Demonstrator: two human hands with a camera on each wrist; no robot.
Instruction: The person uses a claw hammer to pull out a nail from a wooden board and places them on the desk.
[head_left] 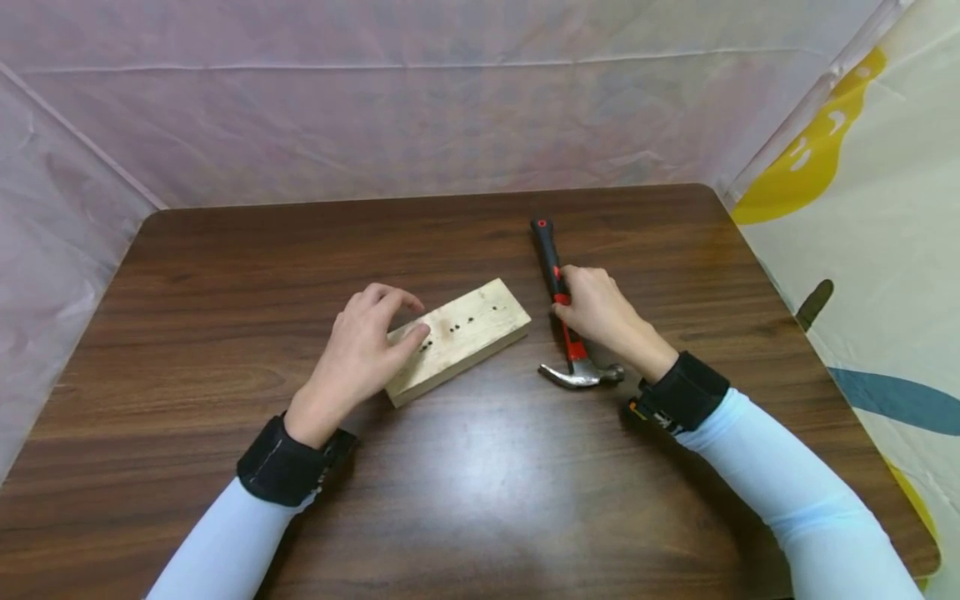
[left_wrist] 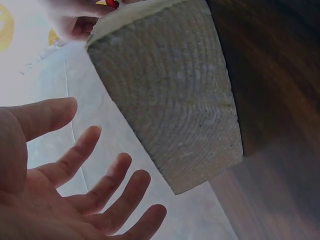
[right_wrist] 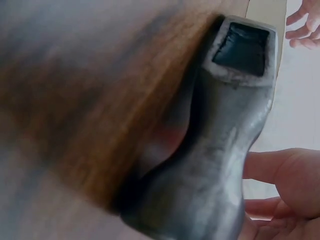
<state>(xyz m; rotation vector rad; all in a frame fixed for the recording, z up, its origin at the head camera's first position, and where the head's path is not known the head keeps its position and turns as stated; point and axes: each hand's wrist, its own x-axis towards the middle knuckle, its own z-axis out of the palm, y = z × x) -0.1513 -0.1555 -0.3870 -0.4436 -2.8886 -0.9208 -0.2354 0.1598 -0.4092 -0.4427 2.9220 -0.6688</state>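
Observation:
A pale wooden block (head_left: 457,340) lies at a slant on the table, with several small dark marks on its top. My left hand (head_left: 362,342) hovers at the block's left end, thumb and fingers spread. The left wrist view shows these fingers (left_wrist: 111,176) apart from the block's ringed end face (left_wrist: 167,97). To the right, a claw hammer (head_left: 576,346) with a black and red handle lies with its metal head toward me. My right hand (head_left: 600,307) grips the handle midway. In the right wrist view the hammer head (right_wrist: 215,145) hides part of that hand.
The brown wood-grain table (head_left: 225,350) carries the block and hammer. Pale sheeting (head_left: 420,125) hangs behind its far edge, and a patterned cloth (head_left: 885,292) borders the right side. Black straps with small devices circle both wrists.

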